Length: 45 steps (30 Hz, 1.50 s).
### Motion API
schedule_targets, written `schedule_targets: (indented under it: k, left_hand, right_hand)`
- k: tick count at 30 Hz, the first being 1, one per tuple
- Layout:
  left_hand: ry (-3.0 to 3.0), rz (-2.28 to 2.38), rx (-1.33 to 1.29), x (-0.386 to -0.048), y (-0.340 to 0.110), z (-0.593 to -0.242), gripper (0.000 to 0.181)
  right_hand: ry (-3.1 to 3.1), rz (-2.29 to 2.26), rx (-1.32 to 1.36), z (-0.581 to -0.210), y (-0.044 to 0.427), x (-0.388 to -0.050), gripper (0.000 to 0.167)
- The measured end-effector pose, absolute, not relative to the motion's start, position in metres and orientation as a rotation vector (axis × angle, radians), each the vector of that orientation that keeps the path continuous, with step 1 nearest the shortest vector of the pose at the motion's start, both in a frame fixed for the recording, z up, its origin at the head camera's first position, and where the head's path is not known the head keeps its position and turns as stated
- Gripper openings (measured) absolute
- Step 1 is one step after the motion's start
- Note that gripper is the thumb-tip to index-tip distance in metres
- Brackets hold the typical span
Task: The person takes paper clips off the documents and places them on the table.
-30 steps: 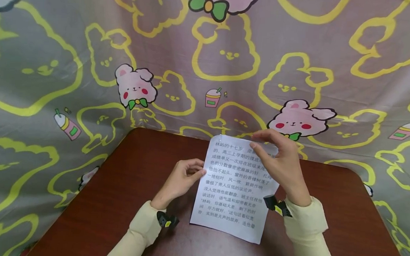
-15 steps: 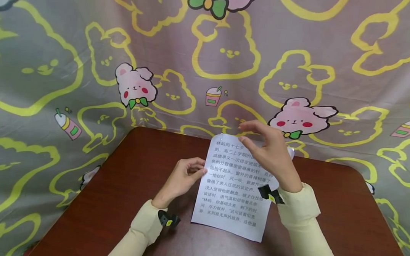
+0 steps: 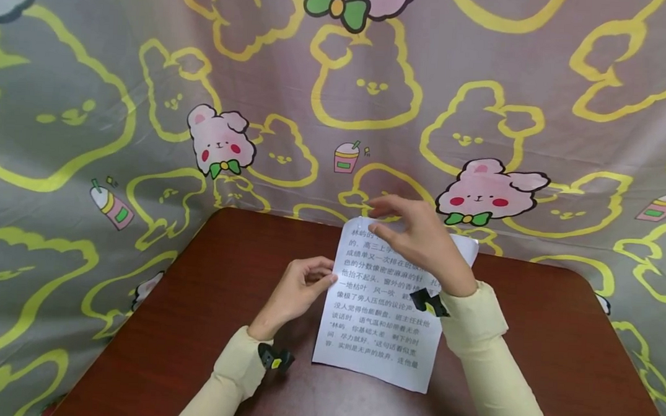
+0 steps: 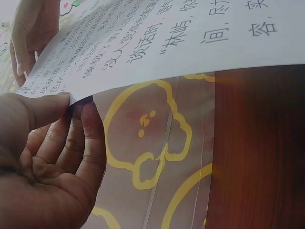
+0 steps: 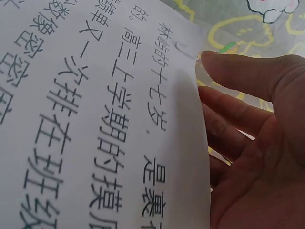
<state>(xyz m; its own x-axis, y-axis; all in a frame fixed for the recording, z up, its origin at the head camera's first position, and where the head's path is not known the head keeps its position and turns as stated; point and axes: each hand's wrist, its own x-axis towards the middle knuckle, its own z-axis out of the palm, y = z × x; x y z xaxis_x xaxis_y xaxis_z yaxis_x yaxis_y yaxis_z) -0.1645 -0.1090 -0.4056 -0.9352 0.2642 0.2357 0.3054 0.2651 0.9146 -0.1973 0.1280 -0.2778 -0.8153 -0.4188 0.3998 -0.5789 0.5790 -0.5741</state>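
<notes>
Printed sheets of paper (image 3: 384,309), apparently more than one layer, stand raised and slightly curved over the table in the head view. My left hand (image 3: 298,293) pinches their left edge between thumb and fingers; the left wrist view shows the thumb (image 4: 47,107) on the printed face and the fingers behind. Near the top left corner sits a small clear clip-like thing (image 5: 179,46), its exact kind too small to tell. By the top edge is my right hand (image 3: 421,240), thumb and fingers parted, the thumb (image 5: 228,71) close to that corner. Whether it touches the paper is unclear.
A dark reddish-brown table (image 3: 183,325) lies beneath the hands. Behind it hangs a grey curtain (image 3: 293,94) with yellow bear outlines and pink rabbits, reaching close to the table's far edge. Small black cameras (image 3: 275,358) are strapped to both wrists.
My right hand has travelled left along the top edge of the paper, from near its right corner toward the left corner. The left hand keeps its hold and stays almost still.
</notes>
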Motion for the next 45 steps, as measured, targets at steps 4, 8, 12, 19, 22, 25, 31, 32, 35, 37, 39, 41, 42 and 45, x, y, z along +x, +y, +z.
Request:
schedule_targets:
  k: [4,8,12,19,22,25,31,32,35,37,39,41,42,45]
  left_hand:
    - [-2.484,-1.797,-0.552,-0.164,-0.110,-0.406,0.017]
    - [-2.486,-1.791,-0.542,-0.164,-0.110,-0.405,0.017]
    - [-2.486,-1.795,-0.544,-0.164,-0.110,-0.405,0.017]
    - [-2.478,-1.799,-0.546,-0.164,-0.109,-0.403,0.017]
    - [-2.481,-1.793,-0.547,-0.163,-0.109,-0.403,0.017]
    - [-2.487,-1.783,-0.546,-0.163,-0.110,-0.403,0.017]
    - [-2.488,-1.777,-0.558,-0.163,-0.110,-0.404,0.017]
    - [-2.488,-1.776,-0.558,-0.163,-0.110,-0.404,0.017]
    - [-2.485,-1.778,-0.554,-0.163,-0.110,-0.405,0.016]
    - [-2.487,-1.778,-0.546,-0.163,-0.110,-0.404,0.016]
    - [-2.486,-1.781,-0.543,-0.163,-0.110,-0.404,0.016]
    - [-2.491,-1.779,-0.541,-0.164,-0.109,-0.404,0.016]
    - [-2.493,-1.777,-0.542,-0.164,-0.109,-0.404,0.016]
    - [-2.495,-1.777,-0.545,-0.164,-0.109,-0.404,0.016]
  right_hand:
    - [-2.627,1.032,0.855,-0.275,0.123,-0.199,0.035]
    - [-2.645,0.956,0.897,-0.272,0.119,-0.200,0.034]
    - [-2.671,0.911,0.904,-0.271,0.114,-0.201,0.031]
    - [-2.647,0.908,0.914,-0.269,0.108,-0.201,0.020]
    - [-2.632,0.931,0.914,-0.269,0.107,-0.200,0.015]
    - [-2.621,0.946,0.918,-0.269,0.107,-0.199,0.013]
    - [-2.614,0.952,0.917,-0.270,0.107,-0.200,0.012]
    - [-2.613,0.957,0.916,-0.270,0.107,-0.200,0.012]
    - [-2.610,0.971,0.924,-0.270,0.107,-0.200,0.011]
    - [-2.604,0.978,0.928,-0.270,0.107,-0.200,0.010]
    - [-2.596,0.983,0.927,-0.270,0.107,-0.200,0.009]
    - [-2.589,0.994,0.921,-0.269,0.108,-0.200,0.009]
    - [-2.586,1.005,0.919,-0.269,0.108,-0.200,0.008]
    - [-2.571,1.035,0.917,-0.268,0.110,-0.201,0.008]
